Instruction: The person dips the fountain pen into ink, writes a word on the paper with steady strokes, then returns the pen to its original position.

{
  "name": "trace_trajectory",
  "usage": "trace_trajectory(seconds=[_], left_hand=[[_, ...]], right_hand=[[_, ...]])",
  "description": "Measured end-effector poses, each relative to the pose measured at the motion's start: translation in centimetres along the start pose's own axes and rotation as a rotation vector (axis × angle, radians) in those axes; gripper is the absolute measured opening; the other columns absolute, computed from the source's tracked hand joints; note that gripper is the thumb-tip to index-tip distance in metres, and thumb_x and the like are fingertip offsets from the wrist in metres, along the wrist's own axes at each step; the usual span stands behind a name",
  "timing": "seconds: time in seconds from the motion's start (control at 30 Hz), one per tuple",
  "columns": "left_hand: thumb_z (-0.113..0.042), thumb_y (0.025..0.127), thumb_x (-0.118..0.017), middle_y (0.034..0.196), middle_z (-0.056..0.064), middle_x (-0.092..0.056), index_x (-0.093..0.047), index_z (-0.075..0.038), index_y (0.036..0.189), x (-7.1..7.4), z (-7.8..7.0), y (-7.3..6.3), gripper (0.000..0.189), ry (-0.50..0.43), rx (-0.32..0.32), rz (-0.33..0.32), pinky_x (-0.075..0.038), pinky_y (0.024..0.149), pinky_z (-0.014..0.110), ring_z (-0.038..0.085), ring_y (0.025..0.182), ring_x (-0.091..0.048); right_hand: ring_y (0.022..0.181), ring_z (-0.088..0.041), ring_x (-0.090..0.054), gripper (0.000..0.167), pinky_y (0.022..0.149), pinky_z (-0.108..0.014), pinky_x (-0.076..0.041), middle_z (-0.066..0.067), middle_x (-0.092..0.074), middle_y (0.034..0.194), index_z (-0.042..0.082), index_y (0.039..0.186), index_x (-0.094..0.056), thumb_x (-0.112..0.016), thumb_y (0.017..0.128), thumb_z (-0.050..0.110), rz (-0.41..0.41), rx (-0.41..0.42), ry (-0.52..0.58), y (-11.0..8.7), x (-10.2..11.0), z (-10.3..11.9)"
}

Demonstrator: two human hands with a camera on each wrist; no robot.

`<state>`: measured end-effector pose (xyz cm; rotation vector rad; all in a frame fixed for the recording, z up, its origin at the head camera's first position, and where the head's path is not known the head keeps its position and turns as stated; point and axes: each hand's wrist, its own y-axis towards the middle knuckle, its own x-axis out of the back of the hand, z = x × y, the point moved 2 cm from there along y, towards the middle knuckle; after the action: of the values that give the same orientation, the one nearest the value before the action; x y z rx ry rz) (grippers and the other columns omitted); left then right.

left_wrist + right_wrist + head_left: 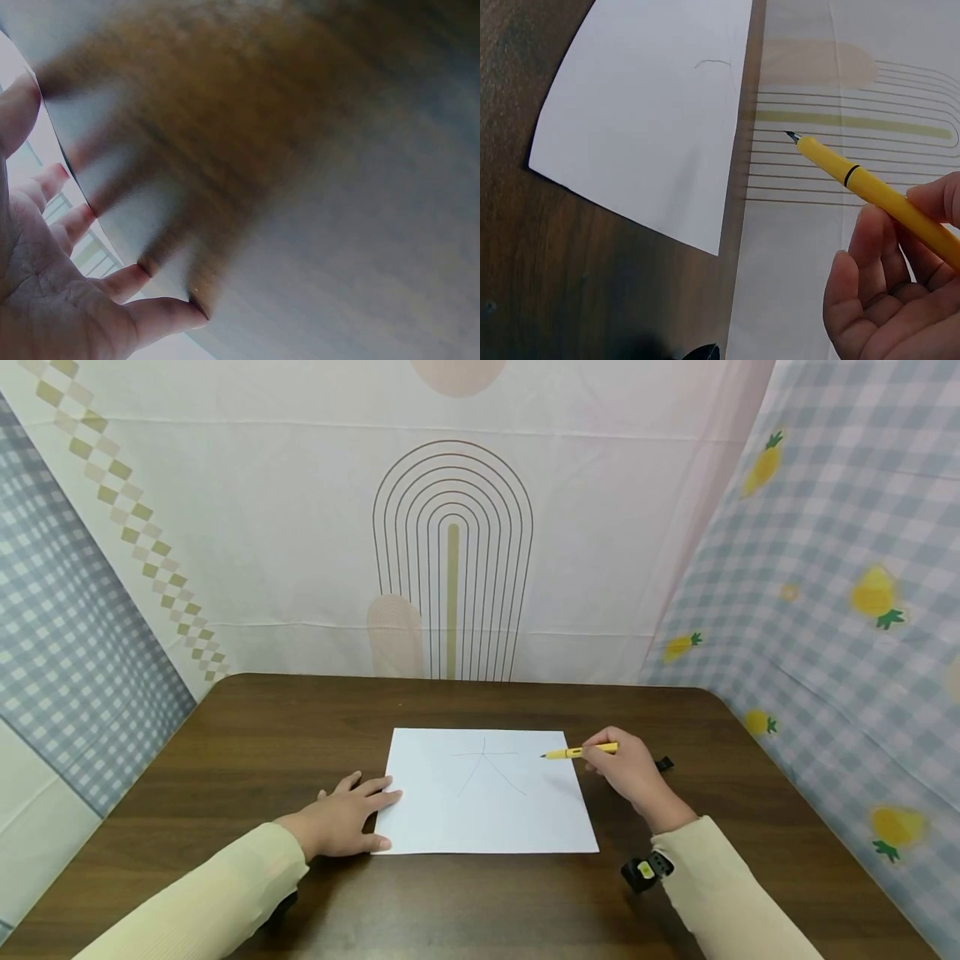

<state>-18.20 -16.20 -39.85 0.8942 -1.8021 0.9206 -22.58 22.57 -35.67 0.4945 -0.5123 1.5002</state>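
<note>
A white sheet of paper [487, 827] lies on the brown table, with thin pencil-like lines on its upper middle: a short vertical, a long horizontal and two spreading diagonals. My left hand [341, 822] rests flat with spread fingers, fingertips and thumb on the sheet's left edge. The left wrist view shows that hand's palm [52, 307] and fingertips. A yellow fountain pen [561, 753] is pinched between the thumb and fingers of my right hand [626, 768]. Its nib [793, 138] points left over the right part of the sheet, apparently above the surface.
The wooden table [285, 718] reaches back to a white printed cloth [300, 527], with checked cloths at both sides. A small black object [664, 764] shows behind my right hand, its kind unclear. A black device [641, 872] is strapped to the right wrist.
</note>
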Motion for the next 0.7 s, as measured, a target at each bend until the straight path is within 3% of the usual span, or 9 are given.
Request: trace_trajectory(seconds=[0.17, 0.7], left_hand=[[-0.044, 0.086, -0.069, 0.154, 0.010, -0.033, -0.046, -0.016, 0.145, 0.0, 0.1, 0.1, 0.070, 0.003, 0.005, 0.001, -0.025, 0.091, 0.079, 0.051, 0.139, -0.021], [-0.045, 0.086, -0.070, 0.154, 0.011, -0.032, -0.046, -0.015, 0.145, 0.0, 0.1, 0.1, 0.071, -0.003, -0.010, 0.002, -0.025, 0.090, 0.080, 0.053, 0.138, -0.021]], right_hand=[[0.093, -0.035, -0.063, 0.020, 0.079, -0.043, -0.051, -0.021, -0.065, 0.103, 0.000, 0.103, -0.062, -0.057, 0.092, 0.016, -0.024, -0.003, 0.028, 0.2, 0.4, -0.3], [0.091, -0.034, -0.063, 0.024, 0.075, -0.034, -0.052, -0.018, -0.066, 0.095, 0.000, 0.107, -0.061, -0.057, 0.094, 0.020, -0.074, -0.033, 0.038, 0.6, 1.6, -1.2]])
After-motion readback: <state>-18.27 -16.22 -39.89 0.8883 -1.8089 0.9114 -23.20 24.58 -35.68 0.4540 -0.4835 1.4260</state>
